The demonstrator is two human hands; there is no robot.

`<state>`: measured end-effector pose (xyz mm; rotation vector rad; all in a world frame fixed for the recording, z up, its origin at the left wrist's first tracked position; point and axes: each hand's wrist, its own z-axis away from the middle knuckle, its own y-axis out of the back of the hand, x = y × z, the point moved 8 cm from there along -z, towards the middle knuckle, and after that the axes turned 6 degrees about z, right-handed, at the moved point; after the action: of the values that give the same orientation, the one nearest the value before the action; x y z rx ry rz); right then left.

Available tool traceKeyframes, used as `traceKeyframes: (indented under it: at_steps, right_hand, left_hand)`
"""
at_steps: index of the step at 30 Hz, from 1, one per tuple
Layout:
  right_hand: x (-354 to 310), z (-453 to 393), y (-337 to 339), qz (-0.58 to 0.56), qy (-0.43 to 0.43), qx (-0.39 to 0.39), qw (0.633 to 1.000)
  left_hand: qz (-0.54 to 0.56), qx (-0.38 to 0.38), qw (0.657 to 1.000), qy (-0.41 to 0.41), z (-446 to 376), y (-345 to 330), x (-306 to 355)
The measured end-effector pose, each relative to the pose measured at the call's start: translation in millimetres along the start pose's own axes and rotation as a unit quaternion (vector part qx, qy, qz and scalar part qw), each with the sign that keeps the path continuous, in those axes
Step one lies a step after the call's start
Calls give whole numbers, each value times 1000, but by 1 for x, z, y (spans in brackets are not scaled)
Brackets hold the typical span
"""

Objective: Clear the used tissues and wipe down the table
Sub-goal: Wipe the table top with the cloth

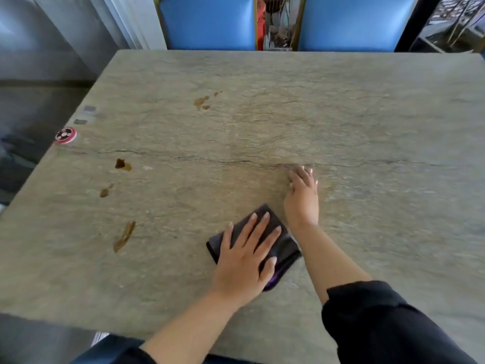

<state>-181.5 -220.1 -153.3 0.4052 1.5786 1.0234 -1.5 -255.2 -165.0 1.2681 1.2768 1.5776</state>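
On the table, toward its near edge: a folded dark cloth (278,248) lies flat under the left hand, a purple edge showing at its near corner.
Table: a grey-green stone-look table (367,127) with a thin dark crack line running across its middle from left to right.
Left hand: the left hand (246,258) lies palm down on the cloth, fingers straight and spread, pressing it against the table; nothing is gripped.
Right hand: the right hand (301,195) rests just beyond the cloth, palm down on the bare table, fingers loosely extended with their tips at the crack line; it holds nothing. Its forearm passes beside the cloth's right edge.
Sleeve: a black sleeve (380,324) is pushed up the right arm above the near edge.
Stains: brown stains (123,236) lie in a row along the left side of the table, well apart from the cloth; another small cluster (202,101) sits farther back, left of centre.
Left edge: a small round red and white disc (65,135) sits at the left edge, with two small grey patches (85,115) just beyond it.
Far edge: two blue chairs (207,22) stand against the far edge.
Tissues: I cannot see any on the table.
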Motion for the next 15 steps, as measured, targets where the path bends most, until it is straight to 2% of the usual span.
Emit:
traceKeyframes:
  at_steps: [3, 4, 8, 10, 13, 15]
  right_hand:
    - [-14, 38, -10, -33, -9, -12, 999]
    - [-19, 51, -14, -41, -9, -15, 999]
    - [-31, 88, -27, -38, -21, -29, 999]
    - [-38, 100, -29, -31, -28, -25, 999]
    - [-53, 114, -31, 13, -31, 1, 999]
    - [-66, 123, -35, 41, -42, 29, 998]
  left_hand:
    - [6, -17, 997, -72, 9, 2, -15]
    - [4, -15, 998, -62, 1, 5, -28]
    - [-12, -33, 998, 59, -33, 17, -80]
    - [-6, -48, 996, 73, -38, 17, -83]
    - [44, -70, 996, 40, -22, 17, -76]
    - [124, -80, 989, -10, -14, 25, -79]
